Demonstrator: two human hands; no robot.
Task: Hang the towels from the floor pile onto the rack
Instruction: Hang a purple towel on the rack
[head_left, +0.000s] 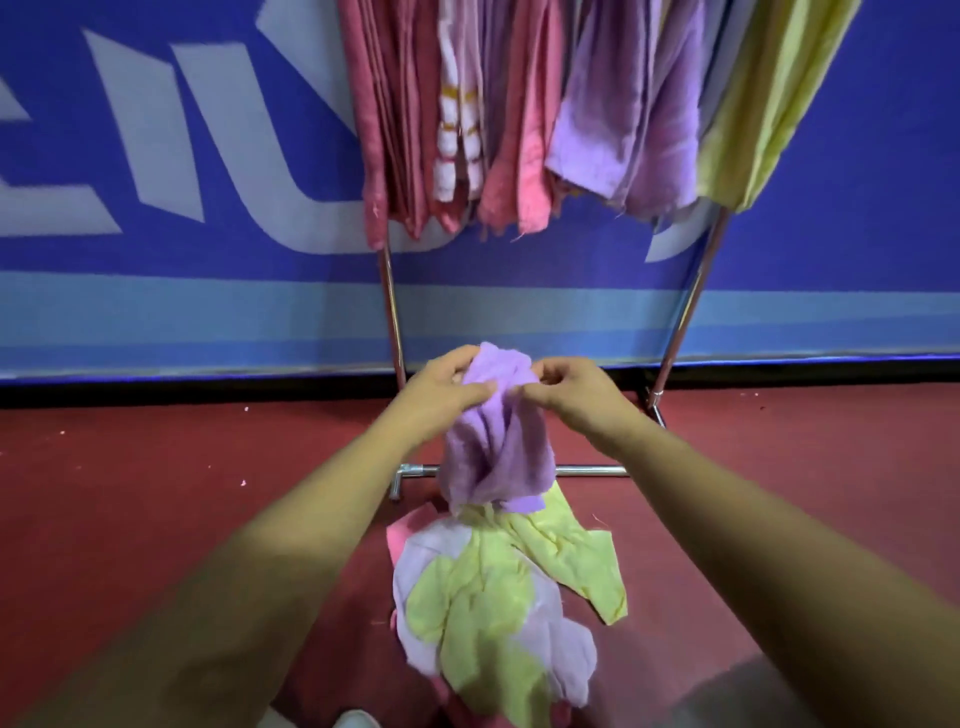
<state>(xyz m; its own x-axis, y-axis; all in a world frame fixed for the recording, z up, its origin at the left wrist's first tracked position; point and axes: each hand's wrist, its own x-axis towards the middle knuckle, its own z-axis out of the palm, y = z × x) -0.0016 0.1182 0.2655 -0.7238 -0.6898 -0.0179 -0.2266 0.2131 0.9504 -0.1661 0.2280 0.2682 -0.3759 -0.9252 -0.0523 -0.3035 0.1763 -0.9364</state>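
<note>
Lilac towel (496, 447): fluffy terry, bunched and twisted, held low before the rack (390, 312), tail touching the floor pile (498, 603). Pinched at its top edge by left hand (441, 392) and right hand (574, 395), thumbs against curled fingers, close together. Step, as judged: pick-up done, hanging not yet. Next: find corners, shake flat, lift high. Pile: limp lime, lilac and pink cloths. Rack: shiny metal tubing, crowded with hung towels (519, 114). Floor (156, 493): red, matte.
</note>
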